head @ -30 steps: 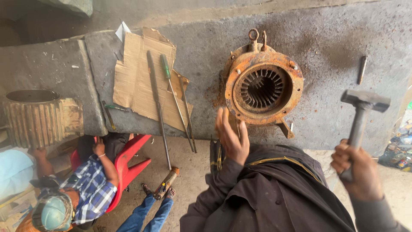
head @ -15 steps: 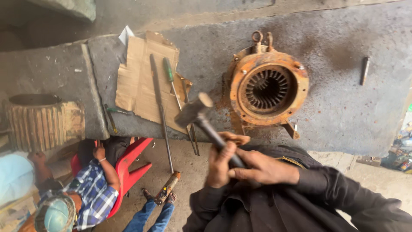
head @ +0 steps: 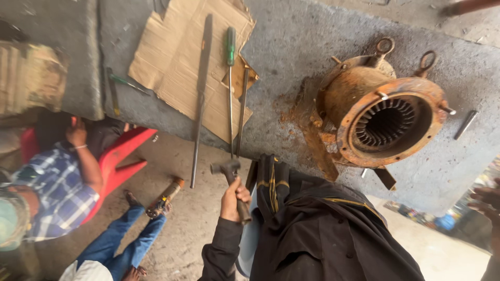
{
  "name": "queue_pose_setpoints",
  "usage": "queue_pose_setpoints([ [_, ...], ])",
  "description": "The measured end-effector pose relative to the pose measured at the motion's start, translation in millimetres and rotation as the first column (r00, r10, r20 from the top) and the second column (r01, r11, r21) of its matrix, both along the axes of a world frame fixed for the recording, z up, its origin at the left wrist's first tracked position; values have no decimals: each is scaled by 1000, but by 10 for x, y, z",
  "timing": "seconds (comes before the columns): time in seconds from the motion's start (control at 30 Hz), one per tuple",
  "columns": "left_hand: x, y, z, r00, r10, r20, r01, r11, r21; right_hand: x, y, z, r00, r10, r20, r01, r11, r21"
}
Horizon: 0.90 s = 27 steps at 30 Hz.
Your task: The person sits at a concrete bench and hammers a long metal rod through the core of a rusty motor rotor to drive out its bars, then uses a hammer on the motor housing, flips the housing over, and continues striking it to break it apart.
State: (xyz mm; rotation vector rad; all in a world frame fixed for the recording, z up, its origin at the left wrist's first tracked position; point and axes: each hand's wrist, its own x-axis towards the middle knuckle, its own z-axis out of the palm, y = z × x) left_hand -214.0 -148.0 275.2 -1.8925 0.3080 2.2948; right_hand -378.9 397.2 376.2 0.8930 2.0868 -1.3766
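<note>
- At the lower middle of the head view, the left hand is closed in a fist round the handle of a hammer, whose metal head sits just above the knuckles, close to the near edge of the grey concrete surface.
- Far to the lower right, the right hand shows only in part at the frame edge; its fingers look loosely spread and it holds nothing visible, well apart from the hammer.
- On the surface to the right lies a rusty orange motor housing on its side, its round open end with inner slots facing the camera, two lifting rings on its upper side; rust dust is scattered beside it.
- Just right of the housing, a short metal pin lies on the concrete.
- Left of the housing, a torn sheet of cardboard carries a long dark steel bar and a green-handled screwdriver; both run towards the near edge, the bar overhanging it.
- Another green-handled tool lies at the cardboard's left side.
- Below the surface on the left, another person in a checked shirt and blue jeans sits by a red plastic chair.
- Near that person's feet a cylindrical tool lies on the dusty floor.
- The wearer's dark sleeve and garment fill the bottom middle.
</note>
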Motion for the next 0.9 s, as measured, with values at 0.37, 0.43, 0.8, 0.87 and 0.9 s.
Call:
queue_pose_setpoints([
  [0.37, -1938, 1196, 144, 741, -247, -624, 333, 943, 21, 27, -469, -88, 991, 102, 87, -99, 994, -41],
  [0.43, -2110, 1226, 263, 706, -429, -563, 492, 869, -45, 40, -546, -62, 991, 85, 102, -81, 996, -45],
  [0.8, -1920, 309, 177, 897, -184, -401, 134, 980, -149, 25, -401, -24, 993, -4, 117, -2, 999, 49],
  [0.87, -2066, 363, 182, 915, -62, -398, -37, 971, -237, 33, -404, -24, 991, 20, 129, -29, 997, 66],
  [0.9, -2161, 437, 185, 913, -42, -407, -77, 959, -272, 41, -409, -25, 989, 40, 145, -53, 995, 87],
])
